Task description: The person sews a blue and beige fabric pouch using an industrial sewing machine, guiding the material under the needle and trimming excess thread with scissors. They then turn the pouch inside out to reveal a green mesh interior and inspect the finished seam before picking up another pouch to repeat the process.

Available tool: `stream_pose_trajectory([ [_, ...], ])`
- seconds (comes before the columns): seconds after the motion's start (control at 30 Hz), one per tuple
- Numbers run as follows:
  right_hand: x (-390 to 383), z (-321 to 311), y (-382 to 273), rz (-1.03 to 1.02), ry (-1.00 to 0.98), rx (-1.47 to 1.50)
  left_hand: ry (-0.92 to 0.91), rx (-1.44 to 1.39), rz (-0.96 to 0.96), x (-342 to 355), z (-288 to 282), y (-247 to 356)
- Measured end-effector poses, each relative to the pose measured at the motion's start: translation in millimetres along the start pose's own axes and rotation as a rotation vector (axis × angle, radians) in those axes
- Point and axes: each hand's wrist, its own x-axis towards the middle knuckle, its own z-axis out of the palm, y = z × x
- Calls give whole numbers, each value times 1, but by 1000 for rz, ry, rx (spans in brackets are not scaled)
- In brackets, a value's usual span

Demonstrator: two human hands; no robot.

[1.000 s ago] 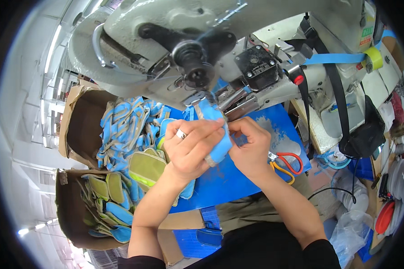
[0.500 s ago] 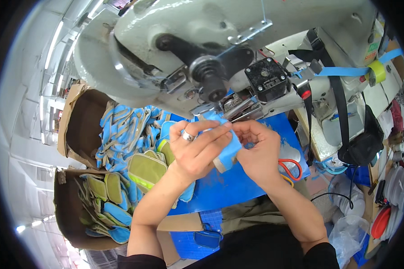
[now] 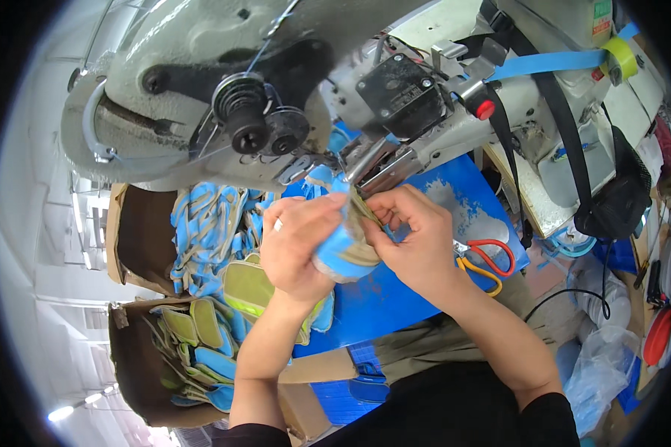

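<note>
Pinching khaki edge of blue-and-khaki fabric piece (image 3: 341,255), right hand (image 3: 414,232), grip closed! Left hand (image 3: 294,244) clasping blue side, motion-blurred. Piece bent into curve, bright blue face outward, khaki layer showing toward right, lower end rounded. Sitting just below sewing machine (image 3: 201,45) head, above blue table (image 3: 373,307); scissors (image 3: 492,242) lying right.

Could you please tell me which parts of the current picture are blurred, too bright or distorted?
Head view: the left hand is smeared, seemingly by motion, while the right hand looks sharper; a lamp at lower left glares white; the fisheye rim falls into black.
</note>
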Motion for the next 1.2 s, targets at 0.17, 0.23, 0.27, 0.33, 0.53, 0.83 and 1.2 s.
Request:
stream_pose_trajectory([
  [0.17,0,-3,2,44,-54,36,-103,174,127,0,-2,6],
  [0.23,-1,-2,4,81,-51,96,-111,204,133,1,-3,7],
  [0.27,-2,-2,4,100,-48,127,-106,211,131,2,-2,9],
  [0.33,-2,-4,3,128,-65,170,-106,224,130,4,-2,10],
  [0.53,6,-15,-14,307,-158,248,-107,219,69,11,-1,11],
  [0.83,21,-29,-31,441,-293,357,-62,190,-2,16,1,15],
  [1.2,3,-38,-32,366,-305,339,-54,129,-133,-1,2,28],
])
